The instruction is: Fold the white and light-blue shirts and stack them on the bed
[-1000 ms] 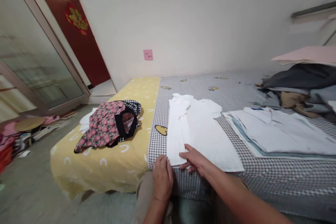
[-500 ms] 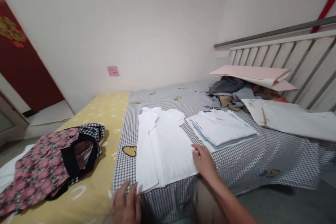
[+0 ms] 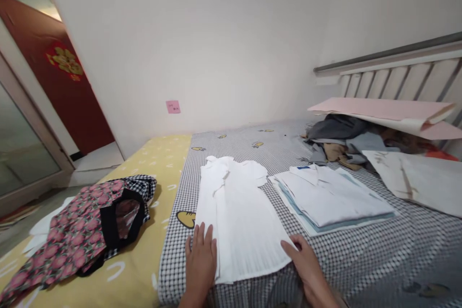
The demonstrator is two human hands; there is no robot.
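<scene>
A long white pleated garment (image 3: 238, 216) lies flat on the grey checked bedsheet (image 3: 252, 137), with its collar end away from me. My left hand (image 3: 200, 262) rests with spread fingers against the garment's left edge, near the hem. My right hand (image 3: 306, 264) is at the hem's lower right corner, its fingertips touching the cloth. Neither hand visibly grips the fabric. To the right of the garment lies a folded stack of pale shirts (image 3: 327, 197).
A floral bag with black straps (image 3: 79, 231) lies on the yellow bedsheet (image 3: 169, 154) to the left. A heap of dark clothes (image 3: 337, 127) sits under pink sheets (image 3: 378, 110) by the slatted headboard (image 3: 397, 77). A large pale sheet (image 3: 411, 178) lies at right.
The view has swung right since the oldest frame. My left hand has moved up beside the garment's left edge, and my right hand has shifted down to the hem's right corner.
</scene>
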